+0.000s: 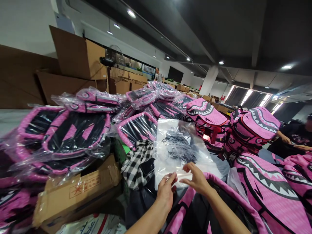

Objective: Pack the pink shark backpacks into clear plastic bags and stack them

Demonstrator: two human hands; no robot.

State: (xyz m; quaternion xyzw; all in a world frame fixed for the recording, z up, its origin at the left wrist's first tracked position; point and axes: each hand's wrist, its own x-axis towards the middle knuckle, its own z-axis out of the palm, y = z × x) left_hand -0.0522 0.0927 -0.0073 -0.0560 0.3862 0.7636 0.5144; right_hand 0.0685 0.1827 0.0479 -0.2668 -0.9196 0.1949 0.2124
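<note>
A clear plastic bag (175,146) with dark printing lies flat in front of me. My left hand (166,192) is at its near edge, thumb and fingers closed together on the plastic. My right hand (198,179) hovers over the same edge, thumb and fingers curved and apart with nothing visible between them. Below my hands lies a pink and black backpack (234,198), straps and back panel facing up, partly hidden by my right forearm.
Wrapped backpacks (78,133) pile up at left and behind. Unwrapped pink backpacks with shark-mouth prints (268,182) crowd the right. A cardboard box (80,191) and checkered cloth (138,162) lie at left. One person (159,76) stands far back; another person's arm (284,138) shows at right.
</note>
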